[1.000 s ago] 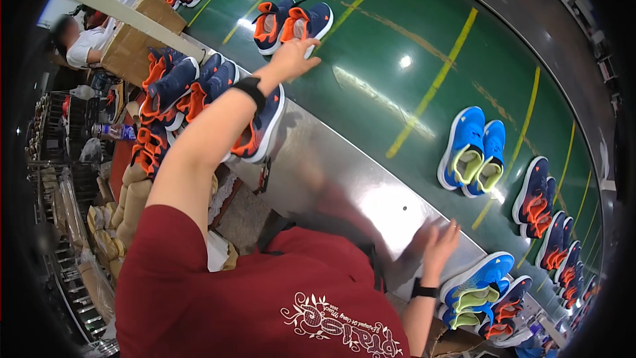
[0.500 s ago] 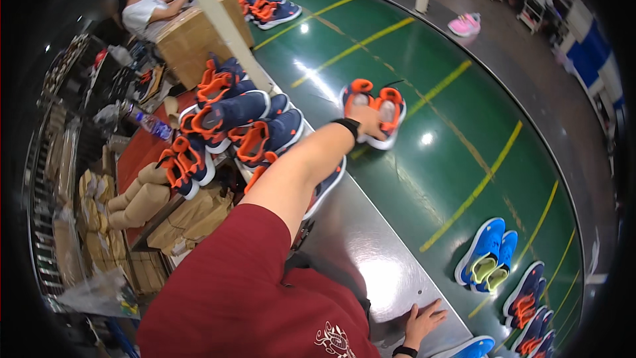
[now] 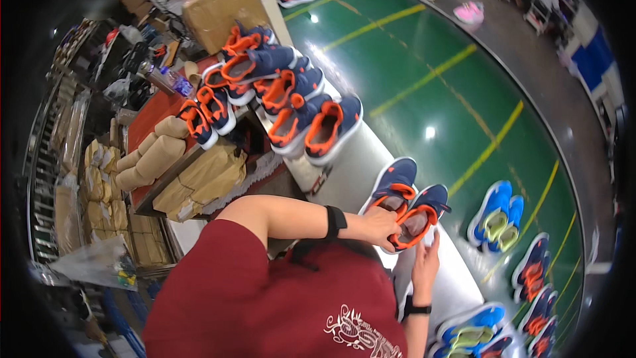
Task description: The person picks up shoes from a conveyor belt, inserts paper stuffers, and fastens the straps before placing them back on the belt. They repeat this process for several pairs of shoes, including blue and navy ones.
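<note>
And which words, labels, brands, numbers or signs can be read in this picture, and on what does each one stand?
I do not copy printed words; I only say where print shows.
Dark red shirt: white lettering with ornament, partly unclear.
Bottle: purplish label, too small and blurred to read.
Navy-and-orange shoes at the left hand: no readable text.

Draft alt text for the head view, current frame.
A person's left hand grips a pair of navy-orange shoes at a metal ledge, the open right hand close beside them. More such shoes crowd the ledge's far end; a blue pair stands on the green surface at right.
</note>
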Demonstrator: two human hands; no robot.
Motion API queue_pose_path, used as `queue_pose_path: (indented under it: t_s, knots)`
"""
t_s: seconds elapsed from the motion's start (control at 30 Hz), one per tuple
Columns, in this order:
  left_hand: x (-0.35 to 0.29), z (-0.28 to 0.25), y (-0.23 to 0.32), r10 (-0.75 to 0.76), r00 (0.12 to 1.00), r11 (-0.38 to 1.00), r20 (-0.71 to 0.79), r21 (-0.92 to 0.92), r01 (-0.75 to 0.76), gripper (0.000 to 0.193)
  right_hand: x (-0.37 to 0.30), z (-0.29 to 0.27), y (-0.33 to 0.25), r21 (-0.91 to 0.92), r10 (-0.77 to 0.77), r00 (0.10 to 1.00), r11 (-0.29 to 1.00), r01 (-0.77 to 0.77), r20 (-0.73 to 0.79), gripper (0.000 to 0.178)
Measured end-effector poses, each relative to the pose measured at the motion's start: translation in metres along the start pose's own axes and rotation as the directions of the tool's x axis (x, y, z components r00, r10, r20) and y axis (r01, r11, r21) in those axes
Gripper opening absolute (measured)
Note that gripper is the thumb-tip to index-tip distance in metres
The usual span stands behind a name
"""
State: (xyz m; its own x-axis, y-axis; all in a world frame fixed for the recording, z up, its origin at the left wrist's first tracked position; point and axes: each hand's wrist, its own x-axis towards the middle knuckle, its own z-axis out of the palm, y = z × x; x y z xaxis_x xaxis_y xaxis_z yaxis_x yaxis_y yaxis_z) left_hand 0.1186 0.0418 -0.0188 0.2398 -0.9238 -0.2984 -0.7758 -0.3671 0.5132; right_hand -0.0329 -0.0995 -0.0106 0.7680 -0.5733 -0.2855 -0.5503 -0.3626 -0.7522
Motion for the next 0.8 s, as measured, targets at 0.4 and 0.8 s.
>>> queue_pose_path:
  t_s: [0.4, 0.8]
  knots:
    - [0.013, 0.022, 0.076, 0.574, 0.631, 0.786, -0.522, 0.134, -0.604, 0.035, -0.009, 0.034, 0.052, -0.322, -0.543, 0.831, 0.814, 0.484, -0.122, 0.061]
    - [0.031, 0.026, 0.07, 0.226, 0.798, 0.974, -0.559, 0.159, -0.165, 0.025, -0.031, 0.026, 0.035, -0.551, -0.213, 0.976, 0.82, 0.154, -0.044, 0.06]
